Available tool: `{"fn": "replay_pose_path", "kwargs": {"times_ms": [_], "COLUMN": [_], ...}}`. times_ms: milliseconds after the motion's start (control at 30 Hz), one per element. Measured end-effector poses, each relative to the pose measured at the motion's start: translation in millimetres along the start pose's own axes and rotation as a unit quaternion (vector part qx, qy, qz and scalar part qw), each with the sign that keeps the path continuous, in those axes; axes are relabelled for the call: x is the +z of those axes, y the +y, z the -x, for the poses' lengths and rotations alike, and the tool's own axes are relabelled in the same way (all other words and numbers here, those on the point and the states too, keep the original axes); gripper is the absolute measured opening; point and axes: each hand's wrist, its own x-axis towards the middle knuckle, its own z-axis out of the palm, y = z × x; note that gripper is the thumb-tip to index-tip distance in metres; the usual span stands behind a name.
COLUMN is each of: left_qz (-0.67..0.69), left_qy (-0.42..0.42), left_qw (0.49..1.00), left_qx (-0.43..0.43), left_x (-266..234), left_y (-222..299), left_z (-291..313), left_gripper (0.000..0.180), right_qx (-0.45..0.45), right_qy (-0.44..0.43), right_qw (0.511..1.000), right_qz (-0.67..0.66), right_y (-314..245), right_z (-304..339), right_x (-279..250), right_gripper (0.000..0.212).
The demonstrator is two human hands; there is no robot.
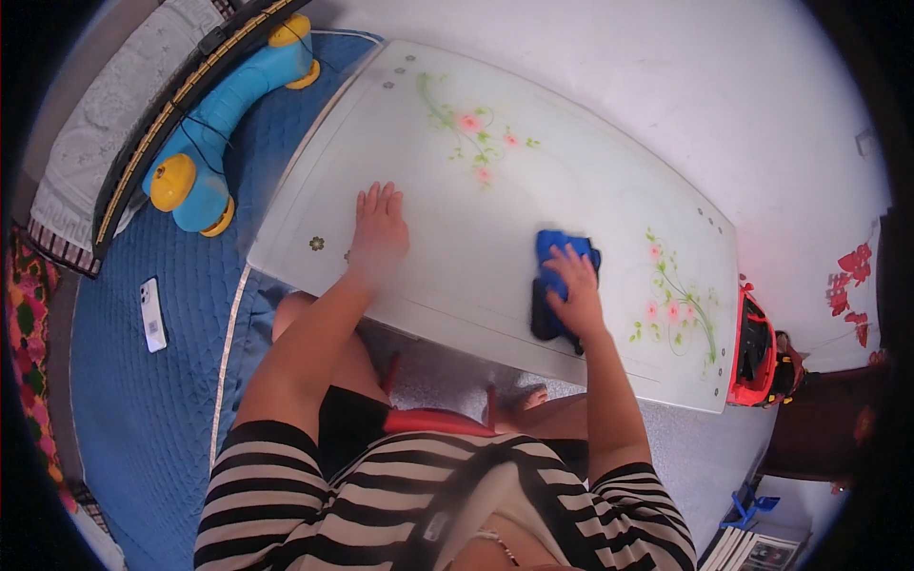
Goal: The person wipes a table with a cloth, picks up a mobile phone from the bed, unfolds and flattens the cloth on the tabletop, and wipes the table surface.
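Here on my remote feed, my right hand [577,285] lies over the blue-and-black cloth [543,312] on the frosted-glass tabletop [466,276], between 2 printed floral sprays [676,311]; whether it's pinching, I can't tell. My left hand [381,231] rests flat, clutching nothing.

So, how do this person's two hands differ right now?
The left hand lies palm down on the bare glossy tabletop, while the right hand rests on a blue-and-black cloth. The left hand's fingers point mostly toward the table's far side; the right hand's angle more to the left. Both hands are bare and over the same white, flower-patterned top.
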Motion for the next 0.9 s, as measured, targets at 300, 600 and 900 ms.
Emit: {"fn": "replay_pose_path", "kwargs": {"times_ms": [300, 600, 900], "left_qz": [-0.01, -0.01, -0.008], "left_qy": [-0.029, -0.021, -0.043], "left_qw": [0.999, 0.999, 0.998], "left_qx": [-0.017, -0.027, -0.051], "left_x": [-11.7, -11.1, -15.8], "left_y": [9.1, 9.9, 8.9], "left_z": [-4.6, -5.2, -6.0], "left_gripper": [0.046, 0.047, 0.048], "right_qx": [0.224, 0.031, -0.116], "right_qy": [0.094, 0.079, -0.042], "right_qw": [0.958, 0.995, 0.992], "right_qz": [0.15, 0.052, -0.028], "right_y": [43.2, -77.3, -129.3], "right_z": [-166.2, -222.7, -114.3], "right_x": [49.8, 99.9, 67.9], "right_gripper": [0.079, 0.06, 0.069]}}
